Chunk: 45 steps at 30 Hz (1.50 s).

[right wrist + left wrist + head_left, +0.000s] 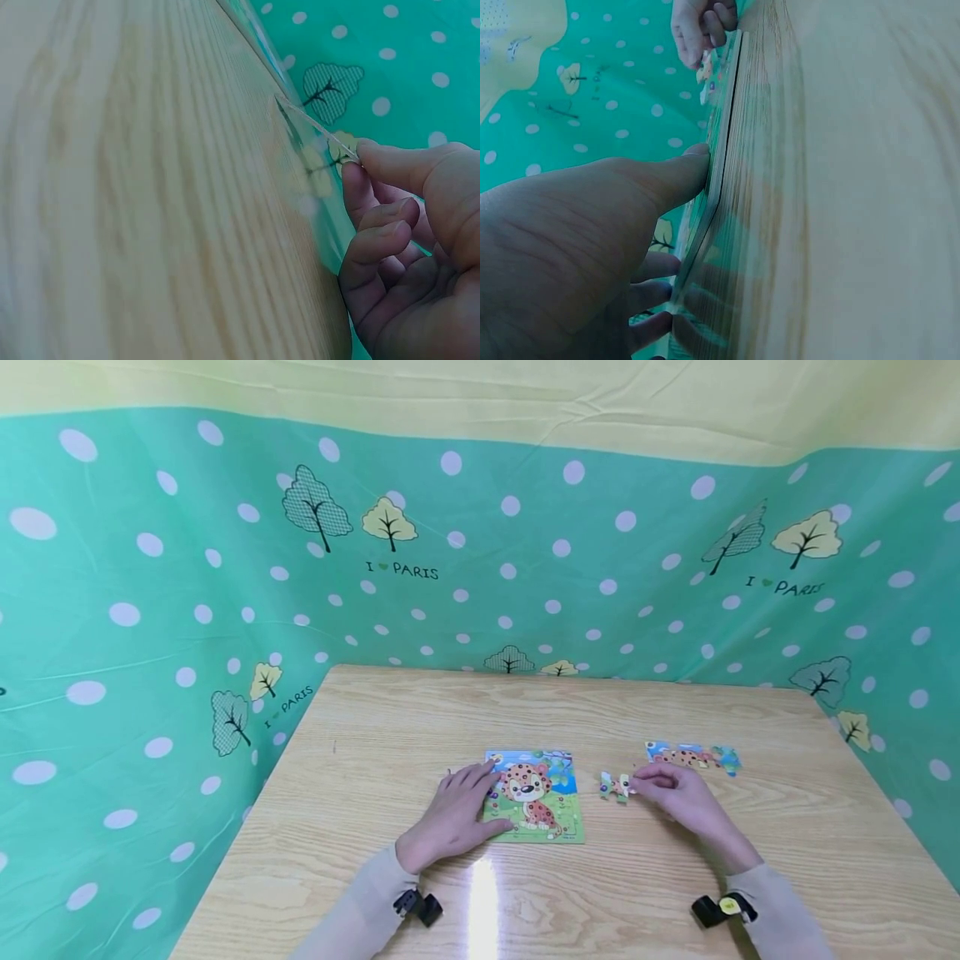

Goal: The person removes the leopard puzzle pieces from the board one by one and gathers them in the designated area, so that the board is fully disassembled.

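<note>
A square picture board with a spotted leopard cub lies flat on the wooden table. My left hand rests on its left side, fingers spread and thumb on the lower edge; the left wrist view shows the thumb touching the board's rim. To the right of the board, my right hand pinches a small joined cluster of jigsaw pieces at its right end. In the right wrist view this cluster appears edge-on and tilted between thumb and forefinger, its other fingers curled beneath.
Behind the right hand, a strip of joined jigsaw pieces lies on the table. A green dotted curtain hangs along the table's back and sides. Light glares off the table in front of the board.
</note>
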### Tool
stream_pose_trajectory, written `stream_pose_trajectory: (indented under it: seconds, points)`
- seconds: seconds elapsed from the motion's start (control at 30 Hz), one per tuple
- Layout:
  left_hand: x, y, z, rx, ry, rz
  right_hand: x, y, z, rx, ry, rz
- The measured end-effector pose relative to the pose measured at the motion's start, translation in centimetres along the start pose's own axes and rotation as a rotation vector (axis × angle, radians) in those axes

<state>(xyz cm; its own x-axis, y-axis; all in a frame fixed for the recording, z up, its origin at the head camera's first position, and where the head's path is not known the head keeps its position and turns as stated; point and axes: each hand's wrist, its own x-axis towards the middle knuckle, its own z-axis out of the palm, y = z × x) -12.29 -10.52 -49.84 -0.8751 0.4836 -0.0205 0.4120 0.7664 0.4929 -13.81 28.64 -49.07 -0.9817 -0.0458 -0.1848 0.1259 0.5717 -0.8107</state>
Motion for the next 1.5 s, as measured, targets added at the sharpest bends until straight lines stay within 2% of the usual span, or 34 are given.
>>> stream_pose_trajectory:
  seconds: [0.27,0.43,0.53,0.83,1.17,1.5]
  points:
    - [-0.1,0.0,-0.1,0.003,0.002,0.002,-0.1,1.0,-1.4,0.011,-0.001,0.012]
    - [-0.2,0.1,-0.1,-0.002,-0.002,0.009,-0.3,1.6,-2.3,-0.005,0.009,0.051]
    - [-0.2,0.0,0.0,0.000,0.001,0.014,-0.4,1.9,-2.8,-0.036,0.022,0.057]
    - [0.0,-0.6,0.8,-0.010,0.006,0.004,-0.3,3.1,-4.5,-0.190,0.010,-0.019]
    - [0.1,-0.7,0.9,0.002,0.009,0.012,0.0,3.6,-6.3,-0.272,0.012,0.010]
    - [-0.1,0.0,0.3,0.008,-0.004,0.009,0.2,3.5,-6.5,-0.287,0.035,0.015]
